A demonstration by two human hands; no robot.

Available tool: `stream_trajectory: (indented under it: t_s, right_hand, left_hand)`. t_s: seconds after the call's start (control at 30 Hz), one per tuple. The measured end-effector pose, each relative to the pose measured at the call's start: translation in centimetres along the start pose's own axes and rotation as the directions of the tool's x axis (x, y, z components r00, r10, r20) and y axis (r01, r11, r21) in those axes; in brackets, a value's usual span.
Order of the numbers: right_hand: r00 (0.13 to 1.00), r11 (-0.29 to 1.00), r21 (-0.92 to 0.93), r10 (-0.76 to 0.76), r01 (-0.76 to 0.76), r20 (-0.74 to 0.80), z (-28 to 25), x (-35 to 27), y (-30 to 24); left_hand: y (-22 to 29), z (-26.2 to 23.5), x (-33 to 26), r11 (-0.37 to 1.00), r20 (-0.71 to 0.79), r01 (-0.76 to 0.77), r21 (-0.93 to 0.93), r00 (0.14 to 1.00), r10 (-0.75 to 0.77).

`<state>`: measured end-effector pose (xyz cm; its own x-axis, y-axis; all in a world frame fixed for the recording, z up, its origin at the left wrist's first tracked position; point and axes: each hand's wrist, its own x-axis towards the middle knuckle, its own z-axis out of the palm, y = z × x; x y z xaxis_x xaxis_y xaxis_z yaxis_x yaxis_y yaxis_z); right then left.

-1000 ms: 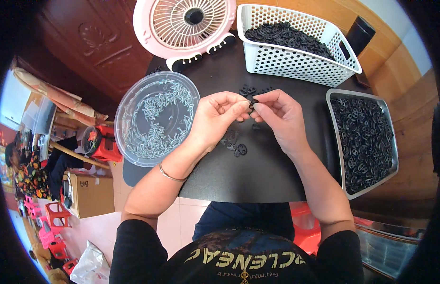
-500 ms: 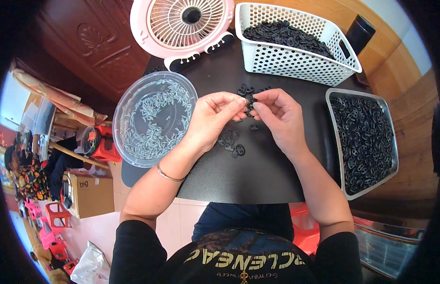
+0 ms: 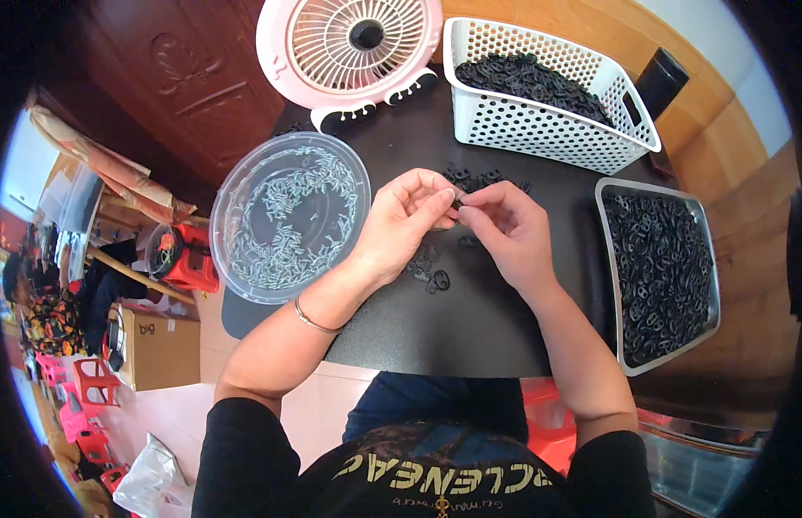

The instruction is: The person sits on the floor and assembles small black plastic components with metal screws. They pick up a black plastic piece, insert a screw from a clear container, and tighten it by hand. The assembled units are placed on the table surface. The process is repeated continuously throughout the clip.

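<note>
My left hand [image 3: 410, 214] and my right hand [image 3: 515, 235] meet fingertip to fingertip above the dark table. Between them is a small black plastic piece [image 3: 457, 205], mostly covered by the fingers. Both hands are closed in a pinch on it. Just beyond the fingertips lies a loose group of black plastic pieces [image 3: 480, 180]. A smaller scatter of black two-holed pieces [image 3: 439, 280] rests on the near side, beside my left wrist. At the left stands a clear round tub [image 3: 220, 250] holding many small silvery spring-like pieces [image 3: 284, 255].
A pink fan [image 3: 276, 65] stands at the back left of the table [image 3: 453, 337]. The white perforated basket [image 3: 539, 142] at the back holds black pieces, as does a metal tray [image 3: 618, 337] at the right. A black cylinder [image 3: 662, 82] is behind the basket. Stools and a cardboard box [image 3: 164, 352] fill the left.
The view has shifted slightly. My hands remain pinched together, and the fingers of my right hand have turned a little around the small black piece.
</note>
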<state>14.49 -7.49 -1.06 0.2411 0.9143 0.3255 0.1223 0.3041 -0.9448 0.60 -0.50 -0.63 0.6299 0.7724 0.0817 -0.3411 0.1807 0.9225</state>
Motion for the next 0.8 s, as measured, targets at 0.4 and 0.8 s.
stream_trajectory:
  t_s: [0.4,0.8]
  right_hand:
    - [0.985,0.966,-0.197,-0.172,0.17,0.004,-0.4,0.2,-0.4]
    - [0.964,0.88,-0.412,-0.264,0.237,-0.009,-0.1,0.2,-0.5]
  left_hand:
    - [0.5,-0.9,0.0,0.999,0.099,0.046,0.002,0.994,-0.046]
    - [0.4,-0.7,-0.1,0.999,0.075,0.029,-0.038,0.997,-0.026]
